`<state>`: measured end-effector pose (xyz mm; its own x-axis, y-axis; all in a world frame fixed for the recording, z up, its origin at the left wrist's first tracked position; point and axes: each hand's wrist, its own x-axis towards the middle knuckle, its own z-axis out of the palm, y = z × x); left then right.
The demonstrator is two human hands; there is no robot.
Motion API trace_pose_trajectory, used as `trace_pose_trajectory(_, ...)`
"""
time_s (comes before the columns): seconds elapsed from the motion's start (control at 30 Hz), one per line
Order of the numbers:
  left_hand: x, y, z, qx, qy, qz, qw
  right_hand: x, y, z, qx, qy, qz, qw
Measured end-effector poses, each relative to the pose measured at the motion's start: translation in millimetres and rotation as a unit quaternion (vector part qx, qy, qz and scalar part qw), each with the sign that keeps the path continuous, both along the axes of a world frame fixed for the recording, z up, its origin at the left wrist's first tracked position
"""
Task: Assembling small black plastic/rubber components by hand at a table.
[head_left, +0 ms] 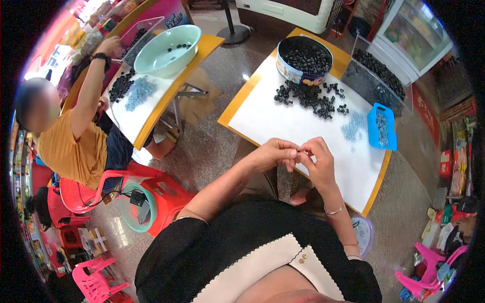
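Over the near edge of the white-topped table [262,118], my left hand [275,154] and my right hand [319,159] meet with fingertips pinched together. Whatever lies between them is too small and too covered to name. Beyond my hands is a loose pile of small black ring-like parts [313,101]. Behind it stands a round tin [303,77] full of the same black parts. To the right of the pile, small bluish-grey pieces [354,126] are scattered on the white surface. A blue plastic basket [374,126] beside them holds similar small pieces.
A clear bin [371,81] of black parts stands at the table's far right. On the left, a person [83,136] sits at another table with a pale green basin [169,53] and more parts. A red stool [169,197] and a pink chair [93,280] stand on the floor.
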<state>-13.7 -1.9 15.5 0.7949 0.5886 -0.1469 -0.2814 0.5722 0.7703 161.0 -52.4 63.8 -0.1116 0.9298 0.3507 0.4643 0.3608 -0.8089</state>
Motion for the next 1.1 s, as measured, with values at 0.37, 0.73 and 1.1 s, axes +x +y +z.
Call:
trace_pose_trajectory(0.37, 9, -10, 5, -0.095, -0.071, -0.001, 0.993, 5, -4, -1, -0.028, 0.039, 0.04, 0.998)
trace_pose_trajectory(0.73, 19, -19, -8, -0.073, 0.003, 0.108, 0.991, -7, -13, -4, -0.028, -0.005, 0.002, 1.0)
trace_pose_trajectory(1.1, 23, -18, -8, -0.032, -0.014, 0.058, 0.998, 1, -10, -13, 0.009, 0.009, -0.028, 1.0)
